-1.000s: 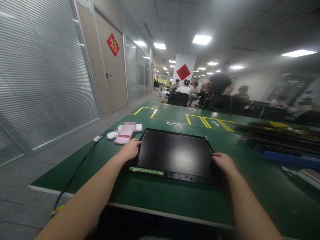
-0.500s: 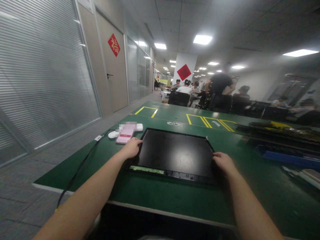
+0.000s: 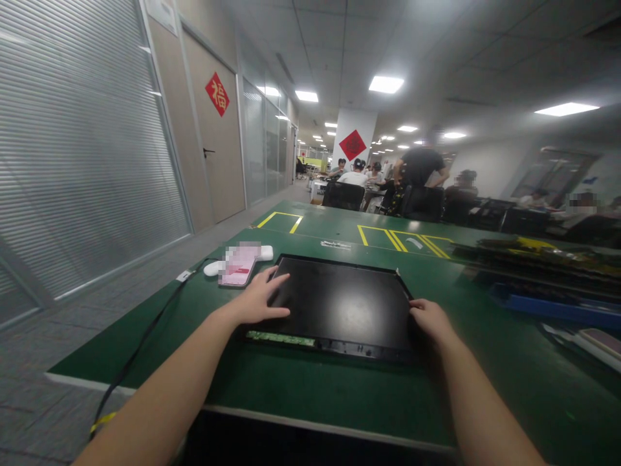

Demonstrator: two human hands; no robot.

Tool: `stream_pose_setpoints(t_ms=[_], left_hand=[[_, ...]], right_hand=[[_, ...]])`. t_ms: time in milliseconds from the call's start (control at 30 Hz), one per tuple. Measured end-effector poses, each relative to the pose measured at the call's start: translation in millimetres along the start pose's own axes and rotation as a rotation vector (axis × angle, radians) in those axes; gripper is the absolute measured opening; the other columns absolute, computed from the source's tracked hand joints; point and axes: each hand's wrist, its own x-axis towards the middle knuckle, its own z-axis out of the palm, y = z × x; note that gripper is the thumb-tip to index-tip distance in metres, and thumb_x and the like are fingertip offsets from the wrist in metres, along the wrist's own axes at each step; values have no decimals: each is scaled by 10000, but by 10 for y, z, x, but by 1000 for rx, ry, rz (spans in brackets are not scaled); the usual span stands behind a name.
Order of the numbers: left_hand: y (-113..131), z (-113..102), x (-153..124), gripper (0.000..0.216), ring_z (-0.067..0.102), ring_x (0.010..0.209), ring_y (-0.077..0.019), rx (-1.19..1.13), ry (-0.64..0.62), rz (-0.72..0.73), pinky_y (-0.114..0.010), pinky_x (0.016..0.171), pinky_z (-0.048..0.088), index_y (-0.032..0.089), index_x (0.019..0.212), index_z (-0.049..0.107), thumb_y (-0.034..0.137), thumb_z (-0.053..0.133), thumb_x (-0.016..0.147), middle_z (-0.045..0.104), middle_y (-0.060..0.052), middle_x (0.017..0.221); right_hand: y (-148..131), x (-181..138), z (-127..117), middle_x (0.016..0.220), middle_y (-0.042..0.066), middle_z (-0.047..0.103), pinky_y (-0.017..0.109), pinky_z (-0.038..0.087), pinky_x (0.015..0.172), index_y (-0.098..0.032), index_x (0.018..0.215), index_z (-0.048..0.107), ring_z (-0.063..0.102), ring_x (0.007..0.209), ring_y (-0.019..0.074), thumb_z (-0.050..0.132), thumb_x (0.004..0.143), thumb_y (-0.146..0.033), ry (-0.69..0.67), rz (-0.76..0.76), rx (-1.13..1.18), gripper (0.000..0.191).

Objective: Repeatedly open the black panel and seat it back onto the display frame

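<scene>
Panel [image 3: 339, 301] is mid-frame, flat on the green table [image 3: 315, 385], dark face up. Near edge: a strip of table runs between it and the table's front lip at frame bottom, enough to slide it a little this way. Far edge: deeper stretch of green up to the yellow tape [image 3: 296, 225], with a thin piece [image 3: 336, 245] lying in between. Left side is tighter: phone [image 3: 236, 270] sits just off the panel's upper-left corner, white bits [image 3: 213, 268] beside it, and a black cable [image 3: 134, 357] runs down over the table edge at frame left. Right side: more green, then the blue tray [image 3: 548, 309] at frame right, well apart from the panel. Long axis goes left-right across the frame, dropping slightly to the right; edge with the green board [image 3: 281, 339] faces the wearer, board on its left half. Right hand [image 3: 431, 320] pinches the right edge. Left hand [image 3: 255, 301] is spread at the left edge, not gripping, fingers over the face; can't tell if they touch.
</scene>
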Motion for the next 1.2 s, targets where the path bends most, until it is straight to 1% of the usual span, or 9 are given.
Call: stream_pose_setpoints(t_ms=[100, 133, 200, 300, 433, 533, 800, 1000, 1200], left_hand=[[55, -63, -33, 853, 286, 1435, -380, -49, -180, 89, -521, 1146, 282, 288, 1433, 497, 599, 757, 683, 306, -134, 1580], [68, -82, -39, 831, 307, 1428, -372, -65, -218, 95, -511, 1144, 293, 289, 1415, 519, 597, 760, 682, 328, -129, 1570], [85, -112, -45, 816, 338, 1415, -364, -85, -250, 96, -492, 1142, 306, 286, 1394, 544, 596, 768, 673, 356, -122, 1557], [92, -128, -44, 834, 357, 1408, -363, -97, -244, 100, -477, 1142, 316, 282, 1389, 550, 577, 793, 648, 375, -117, 1549], [82, -114, -31, 937, 344, 1418, -358, -124, -219, 113, -475, 1151, 304, 268, 1439, 491, 567, 821, 614, 359, -130, 1556], [81, -101, -20, 973, 333, 1423, -357, -140, -198, 137, -473, 1161, 285, 256, 1443, 486, 560, 841, 589, 362, -142, 1549], [97, -99, -19, 955, 307, 1432, -366, -124, -188, 150, -497, 1160, 275, 273, 1432, 497, 564, 842, 590, 321, -138, 1569], [83, -93, -17, 899, 310, 1428, -379, -147, -182, 166, -510, 1146, 292, 282, 1401, 534, 565, 833, 601, 300, -135, 1582], [97, -168, -38, 887, 316, 1431, -362, -170, -202, 135, -476, 1147, 307, 287, 1405, 528, 518, 840, 608, 316, -118, 1578]], right_hand=[[-10, -8, -2, 1112, 106, 718, 265, 486, 772, -162, 1079, 742, 674, 975, 225, 532, 758, -201, -1, -1, -8, 386], [-15, -12, -5, 1115, 108, 717, 267, 486, 764, -161, 1085, 741, 674, 971, 227, 532, 758, -203, -5, 1, -7, 391], [-21, -18, -11, 1117, 108, 717, 267, 486, 760, -162, 1092, 740, 675, 966, 227, 532, 758, -206, -14, 2, -4, 397], [-25, -20, -17, 1123, 110, 715, 270, 485, 775, -160, 1091, 743, 674, 975, 227, 534, 757, -211, -7, -8, -13, 397], [-9, -5, -2, 1114, 111, 718, 276, 488, 788, -162, 1093, 742, 674, 975, 232, 539, 762, -218, 5, -14, -24, 392], [14, 12, 22, 1084, 104, 725, 266, 488, 808, -179, 1061, 750, 676, 979, 227, 552, 757, -214, 31, -29, -37, 365], [2, -5, 7, 1104, 127, 711, 296, 494, 820, -159, 1097, 740, 671, 976, 235, 538, 764, -230, 20, -17, -55, 396], [-28, -28, -21, 1092, 113, 711, 272, 491, 823, -177, 1108, 735, 669, 986, 225, 557, 760, -232, 18, -5, -52, 394], [-17, -20, -20, 1147, 126, 692, 281, 488, 834, -154, 1133, 715, 660, 1027, 234, 530, 786, -229, 3, -15, -81, 400]])
